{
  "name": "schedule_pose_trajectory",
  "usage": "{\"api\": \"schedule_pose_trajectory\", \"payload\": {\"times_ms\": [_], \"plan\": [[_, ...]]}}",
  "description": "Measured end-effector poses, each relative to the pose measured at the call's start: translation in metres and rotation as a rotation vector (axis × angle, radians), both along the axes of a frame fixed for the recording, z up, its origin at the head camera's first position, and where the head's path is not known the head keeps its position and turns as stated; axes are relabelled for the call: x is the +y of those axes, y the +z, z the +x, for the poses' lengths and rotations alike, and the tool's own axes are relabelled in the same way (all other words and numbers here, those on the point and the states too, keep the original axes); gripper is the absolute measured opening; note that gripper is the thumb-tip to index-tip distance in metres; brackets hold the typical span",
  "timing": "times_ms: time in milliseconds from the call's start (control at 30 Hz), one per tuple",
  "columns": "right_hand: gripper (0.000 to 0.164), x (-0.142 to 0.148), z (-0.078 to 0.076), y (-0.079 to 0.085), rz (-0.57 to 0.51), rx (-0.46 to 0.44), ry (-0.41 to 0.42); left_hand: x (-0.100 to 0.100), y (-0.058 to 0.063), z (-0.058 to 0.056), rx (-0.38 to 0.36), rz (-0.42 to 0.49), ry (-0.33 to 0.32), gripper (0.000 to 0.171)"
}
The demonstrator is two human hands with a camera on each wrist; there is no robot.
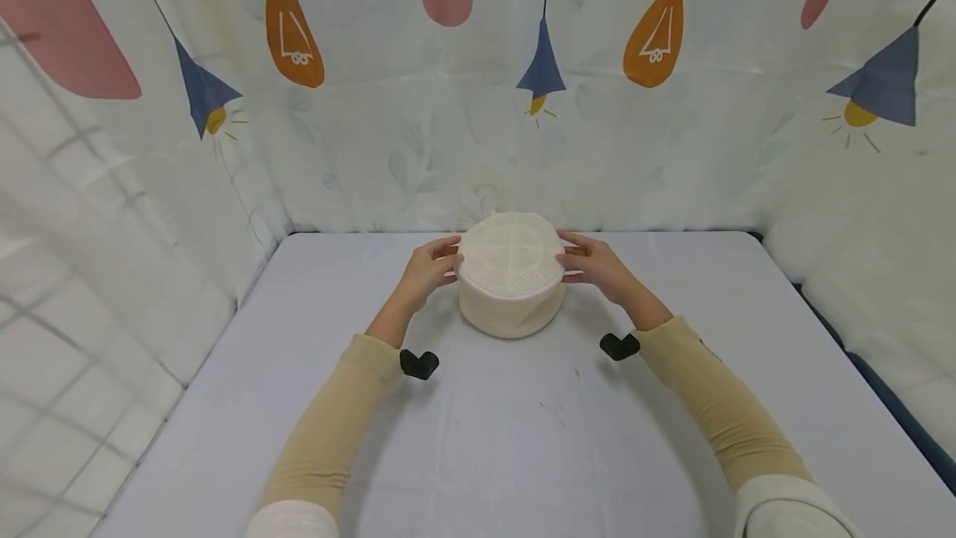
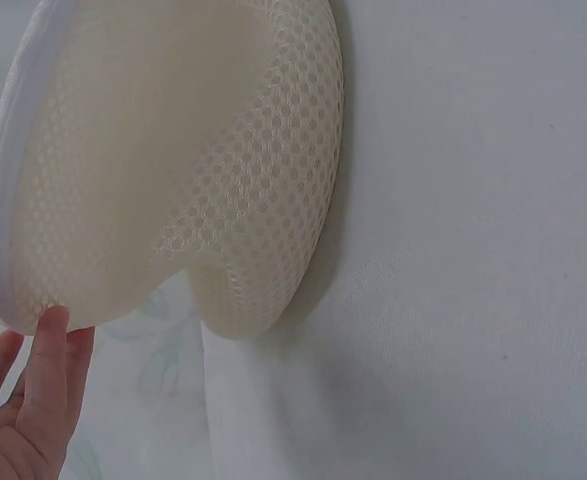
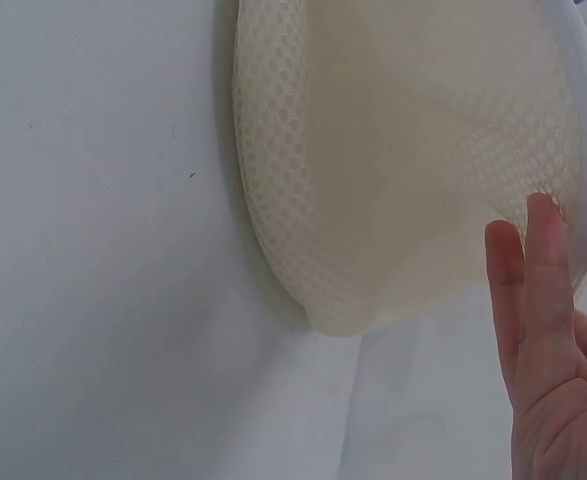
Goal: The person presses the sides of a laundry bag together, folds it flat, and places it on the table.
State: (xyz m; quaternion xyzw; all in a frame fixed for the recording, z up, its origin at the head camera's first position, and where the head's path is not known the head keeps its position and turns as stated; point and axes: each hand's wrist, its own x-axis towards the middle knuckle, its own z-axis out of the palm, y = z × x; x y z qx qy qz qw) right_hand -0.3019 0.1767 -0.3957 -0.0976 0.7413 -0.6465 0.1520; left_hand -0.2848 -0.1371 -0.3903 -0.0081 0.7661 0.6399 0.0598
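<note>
A round, cream mesh laundry bag (image 1: 511,260) with a white-edged lid stands at the far middle of the table. My left hand (image 1: 433,268) holds its left side near the upper rim, fingertips on the mesh. On the opposite side, my right hand (image 1: 593,264) holds the same rim. In the left wrist view the mesh wall (image 2: 263,150) buckles inward below the left fingers (image 2: 48,375). The right wrist view has right fingers (image 3: 548,290) against the mesh beside the white edging (image 3: 585,120). Parts of both hands are hidden or out of frame.
A white-covered table (image 1: 515,438) lies beneath the bag. Patterned white curtain (image 1: 448,131) hangs behind it and at both sides. Black heart-shaped pieces (image 1: 420,364) sit at both wrists.
</note>
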Motion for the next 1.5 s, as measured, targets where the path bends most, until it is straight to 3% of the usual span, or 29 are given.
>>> {"api": "schedule_pose_trajectory", "payload": {"times_ms": [900,1500], "plan": [[0.066,-0.0021,-0.0001,-0.0052,0.075,-0.021,-0.014,0.0002,-0.0050,0.0003,-0.027,0.005,-0.007,0.049],[0.067,-0.0047,-0.0001,-0.0087,0.060,-0.040,-0.011,0.0007,-0.0092,0.0023,-0.029,-0.023,0.000,0.050]]}}
